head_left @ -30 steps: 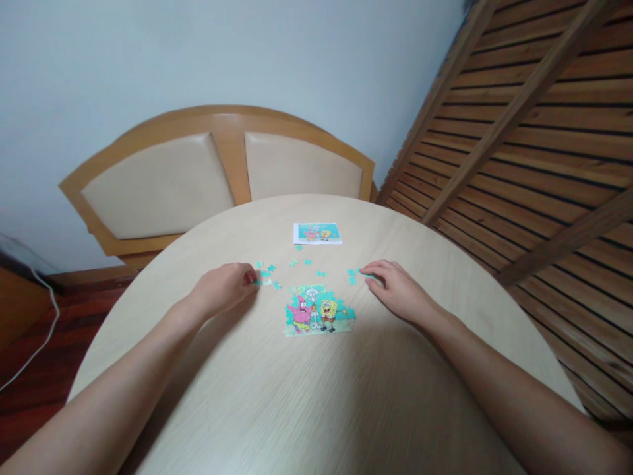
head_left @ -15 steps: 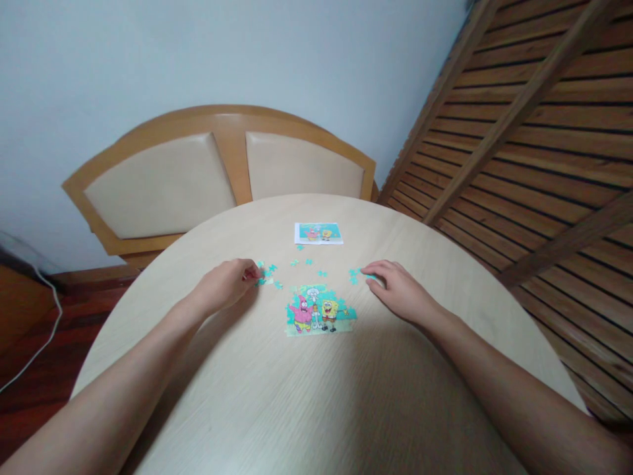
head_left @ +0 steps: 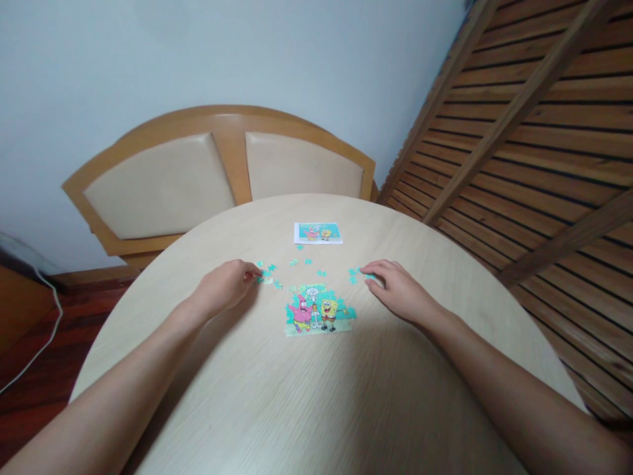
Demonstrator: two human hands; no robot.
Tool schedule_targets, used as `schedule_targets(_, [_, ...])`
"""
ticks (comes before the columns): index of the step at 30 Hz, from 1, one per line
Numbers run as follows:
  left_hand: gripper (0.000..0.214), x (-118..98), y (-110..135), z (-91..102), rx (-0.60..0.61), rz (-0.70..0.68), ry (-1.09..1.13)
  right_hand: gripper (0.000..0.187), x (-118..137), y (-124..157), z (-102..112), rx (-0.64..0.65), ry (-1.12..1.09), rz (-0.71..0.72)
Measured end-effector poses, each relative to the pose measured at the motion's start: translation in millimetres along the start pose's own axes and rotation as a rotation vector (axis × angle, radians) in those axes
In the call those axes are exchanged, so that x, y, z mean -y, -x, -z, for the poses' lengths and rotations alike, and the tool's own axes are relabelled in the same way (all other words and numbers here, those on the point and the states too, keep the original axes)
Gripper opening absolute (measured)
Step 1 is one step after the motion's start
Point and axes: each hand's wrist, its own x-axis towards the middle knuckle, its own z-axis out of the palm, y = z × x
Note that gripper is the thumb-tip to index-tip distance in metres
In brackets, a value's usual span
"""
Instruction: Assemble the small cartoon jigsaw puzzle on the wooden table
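Observation:
A partly joined jigsaw puzzle point(head_left: 316, 316) with cartoon figures, pink on the left and yellow on the right, lies flat before me. My left hand point(head_left: 230, 284) is at a cluster of loose turquoise puzzle pieces point(head_left: 271, 269). Its thumb and forefinger pinch a puzzle piece point(head_left: 260, 280) at the cluster's edge, mostly hidden by the fingertips. Right of the puzzle, my right hand point(head_left: 398, 289) rests with thumb and fingers apart, its fingertips beside more turquoise pieces point(head_left: 353, 276). Part of that group is under the fingers.
Beyond the puzzle lies a reference picture point(head_left: 319, 233) with the same figures. Several single pieces point(head_left: 308, 262) are scattered between it and the puzzle. The round wooden table point(head_left: 247, 409) meets a padded chair back point(head_left: 158, 188) at the far side. Wooden slats point(head_left: 494, 132) stand to the right.
My left hand's fingers have straightened slightly and shifted a little over the loose pieces. The right hand is almost unchanged, and the puzzle lies as before.

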Motion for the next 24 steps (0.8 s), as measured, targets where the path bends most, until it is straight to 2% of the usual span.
schedule_targets(6, [0.028,-9.6,0.5,-3.8,-0.001,-0.094,0.016,0.026,0.5,-0.1,0.3,0.006,0.012,0.002])
schedule_targets(12, [0.024,-7.9,-1.2,-10.6,-0.034,-0.195,0.020,0.026,-0.3,0.0,-0.6,0.004,0.009,-0.002])
schedule_targets(19, [0.032,3.1,-4.8,-12.8,0.012,-0.209,-0.002,0.027,-1.5,0.7,-1.2,0.005,0.040,0.011])
schedule_targets(24, [0.019,4.0,-4.6,-8.4,0.025,-0.195,0.007,0.027,-1.1,0.5,-0.6,0.013,0.044,0.014])
